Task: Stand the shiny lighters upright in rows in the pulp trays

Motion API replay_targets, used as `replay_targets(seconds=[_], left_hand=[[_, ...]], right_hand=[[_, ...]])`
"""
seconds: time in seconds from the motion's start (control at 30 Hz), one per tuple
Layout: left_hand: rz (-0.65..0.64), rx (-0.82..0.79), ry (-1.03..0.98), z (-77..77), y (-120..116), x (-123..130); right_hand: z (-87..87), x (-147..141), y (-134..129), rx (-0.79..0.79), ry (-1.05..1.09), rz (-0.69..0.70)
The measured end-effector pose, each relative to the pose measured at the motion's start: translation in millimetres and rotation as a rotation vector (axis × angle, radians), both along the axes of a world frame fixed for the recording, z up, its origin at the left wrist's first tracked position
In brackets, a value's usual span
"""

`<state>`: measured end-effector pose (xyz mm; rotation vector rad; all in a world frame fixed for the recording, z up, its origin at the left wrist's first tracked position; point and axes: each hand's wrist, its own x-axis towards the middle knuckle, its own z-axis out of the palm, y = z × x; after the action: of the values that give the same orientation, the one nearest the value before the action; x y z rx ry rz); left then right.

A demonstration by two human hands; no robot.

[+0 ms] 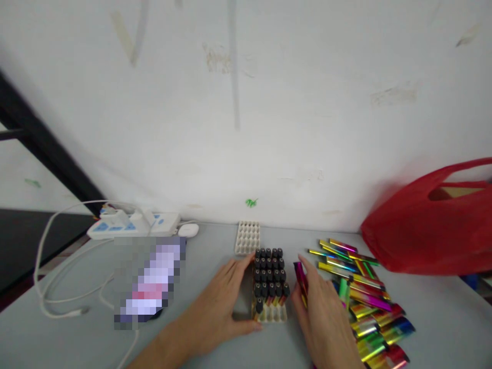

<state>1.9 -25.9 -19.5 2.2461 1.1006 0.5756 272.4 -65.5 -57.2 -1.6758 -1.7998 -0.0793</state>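
A pale tray holds several rows of upright tubes with black tops; one tube stands at the left of its front row, beside bare sockets. My left hand is at the tray's left side, thumb at the near corner and fingers at the far left edge. Just right of the tray, my right hand grips a shiny magenta and yellow tube with a dark top, tilted, between thumb and fingers. Many shiny multicoloured tubes lie in a loose pile right of my right hand.
A second pale tray with bare sockets lies behind the first. At the left are a white power strip, white cables and a pixelated phone-like object. A red bag stands at the right against the wall.
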Motion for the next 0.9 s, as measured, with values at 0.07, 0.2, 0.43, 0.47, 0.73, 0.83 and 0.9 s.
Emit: replay_targets(seconds=[0.07, 0.2, 0.43, 0.47, 0.73, 0.83, 0.9], left_hand=[[0.006, 0.000, 0.002, 1.4, 0.0, 1.1], [0.004, 0.003, 0.012, 2.3, 0.3, 2.0], [0.001, 0.004, -0.005, -0.9, -0.1, -0.6], [0.001, 0.002, -0.006, -1.0, 0.1, -0.8], [-0.007, -0.014, 0.018, 0.7, 0.5, 0.1], [-0.002, -0.007, 0.016, 0.5, 0.4, 0.3], [-0.001, -0.002, 0.018, -0.5, 0.5, -0.3]], right_hand=[[0.2, -2.4, -2.4, -0.035, 0.147, 0.004], [21.0, -9.4, -8.6, -0.178, 0.408, 0.059], [52.5, -18.5, -10.6, -0.304, 0.757, 0.086], [52.1, -17.5, -10.0, -0.294, 0.748, 0.082], [36.8, -13.1, -8.5, -0.324, 0.924, 0.034], [32.4, -14.6, -6.2, -0.328, 1.129, -0.024], [33.0, -13.2, -3.3, -0.395, 1.237, -0.034]])
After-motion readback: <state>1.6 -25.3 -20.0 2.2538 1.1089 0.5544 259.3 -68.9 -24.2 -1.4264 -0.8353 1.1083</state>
